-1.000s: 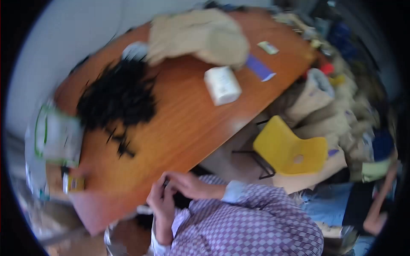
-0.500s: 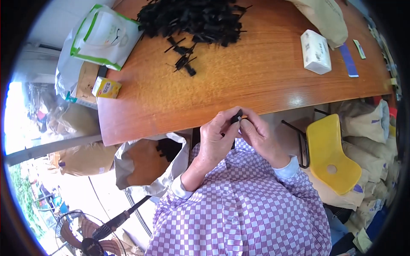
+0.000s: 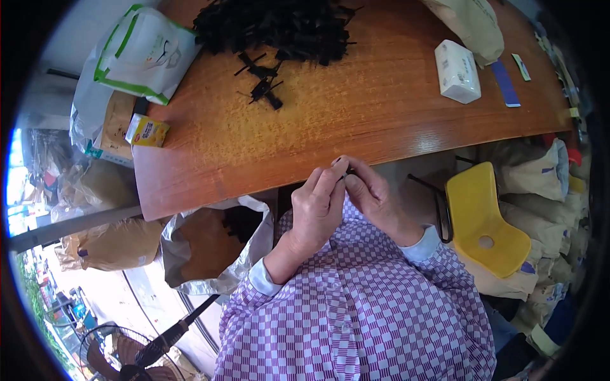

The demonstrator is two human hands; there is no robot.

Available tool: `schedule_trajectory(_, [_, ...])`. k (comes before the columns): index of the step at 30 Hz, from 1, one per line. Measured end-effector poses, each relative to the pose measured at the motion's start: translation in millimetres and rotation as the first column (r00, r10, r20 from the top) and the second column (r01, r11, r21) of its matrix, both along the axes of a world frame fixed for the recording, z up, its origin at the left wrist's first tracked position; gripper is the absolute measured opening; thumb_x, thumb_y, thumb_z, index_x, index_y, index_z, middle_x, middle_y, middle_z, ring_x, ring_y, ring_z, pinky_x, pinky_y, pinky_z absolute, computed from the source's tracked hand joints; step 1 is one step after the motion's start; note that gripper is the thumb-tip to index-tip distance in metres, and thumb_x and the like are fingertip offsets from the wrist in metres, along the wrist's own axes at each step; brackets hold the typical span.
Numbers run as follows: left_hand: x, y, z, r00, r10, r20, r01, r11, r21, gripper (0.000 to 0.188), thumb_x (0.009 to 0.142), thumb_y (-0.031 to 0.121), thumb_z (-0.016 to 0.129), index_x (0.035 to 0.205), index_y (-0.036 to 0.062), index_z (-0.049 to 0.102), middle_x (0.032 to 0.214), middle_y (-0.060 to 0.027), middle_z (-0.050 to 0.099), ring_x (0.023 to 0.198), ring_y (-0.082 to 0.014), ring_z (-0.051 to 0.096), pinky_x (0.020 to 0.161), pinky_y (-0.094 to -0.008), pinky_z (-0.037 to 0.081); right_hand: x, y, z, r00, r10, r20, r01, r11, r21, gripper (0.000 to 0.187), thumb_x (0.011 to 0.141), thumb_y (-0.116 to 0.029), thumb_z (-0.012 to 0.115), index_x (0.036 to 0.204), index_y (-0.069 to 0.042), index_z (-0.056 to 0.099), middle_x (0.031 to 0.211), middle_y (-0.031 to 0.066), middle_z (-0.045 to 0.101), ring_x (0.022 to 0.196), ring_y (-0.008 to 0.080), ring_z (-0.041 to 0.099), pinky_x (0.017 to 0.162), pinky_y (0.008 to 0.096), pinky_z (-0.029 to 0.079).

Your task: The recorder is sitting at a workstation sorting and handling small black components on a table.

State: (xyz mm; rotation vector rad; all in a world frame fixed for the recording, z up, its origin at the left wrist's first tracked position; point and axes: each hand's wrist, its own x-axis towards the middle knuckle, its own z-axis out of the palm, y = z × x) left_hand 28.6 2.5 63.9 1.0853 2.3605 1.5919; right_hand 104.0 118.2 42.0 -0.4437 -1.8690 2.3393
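Note:
My left hand (image 3: 315,206) and my right hand (image 3: 377,202) meet just off the table's front edge, over my lap. Their fingertips pinch a small black piece (image 3: 349,171); only dark bits of it show between the fingers, so its shape is mostly hidden. On the wooden table (image 3: 356,114) lies a large heap of black strip-like pieces (image 3: 273,32) at the far side. A few similar loose pieces (image 3: 262,86) have spread in front of that heap, closer to me.
At left stand a white-and-green bag (image 3: 149,57) and a yellow carton (image 3: 147,131). A tissue pack (image 3: 459,71) sits at right. Below the edge are an open sack (image 3: 184,254) holding black pieces, a fan (image 3: 127,355) and a yellow chair (image 3: 473,203).
Both hands have closed in around the black piece, so less of it shows. The left fingers have curled over it. The whole view has shifted slightly.

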Motion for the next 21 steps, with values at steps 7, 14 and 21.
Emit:
schedule_trajectory(7, [11.0,5.7,-33.1,0.989,-0.131,-0.067,0.121,0.983,-0.141,0.032,0.077,-0.003,0.059,0.108,0.0017,0.055,0.091,-0.0219,0.061,0.077,-0.0351,0.064,0.061,-0.037,0.051,22.3,21.1,-38.1,0.983,0.066,-0.173,-0.01,0.953,0.303,0.033,0.092,-0.01,0.049,0.123,0.0,0.047,0.116,0.0141,0.056,0.109,0.02,0.053,0.095,0.0313,0.04])
schedule_trajectory(14, [13.1,13.7,-46.4,0.758,-0.276,0.591,0.128,0.951,0.28,0.027,0.09,-0.003,0.044,0.114,0.0065,0.038,0.091,-0.0138,0.063,0.064,-0.0129,0.062,0.053,-0.0172,0.043,140.5,183.9,44.9,0.719,-0.676,-0.159,0.65,0.575,0.496,0.022,0.091,-0.012,0.049,0.111,-0.004,0.054,0.093,0.0051,0.059,0.09,0.0164,0.057,0.08,0.03,0.047])
schedule_trajectory(21, [9.0,39.5,-12.5,0.477,-0.396,0.785,0.003,0.893,0.449,0.025,0.089,0.003,0.053,0.111,0.0092,0.044,0.092,-0.0044,0.058,0.063,-0.0135,0.06,0.055,-0.0214,0.048,112.9,116.7,22.9,0.929,-0.366,-0.048,0.35,0.834,0.427,0.035,0.083,-0.016,0.066,0.114,-0.007,0.052,0.073,-0.0034,0.051,0.067,0.0051,0.05,0.062,0.0217,0.043])
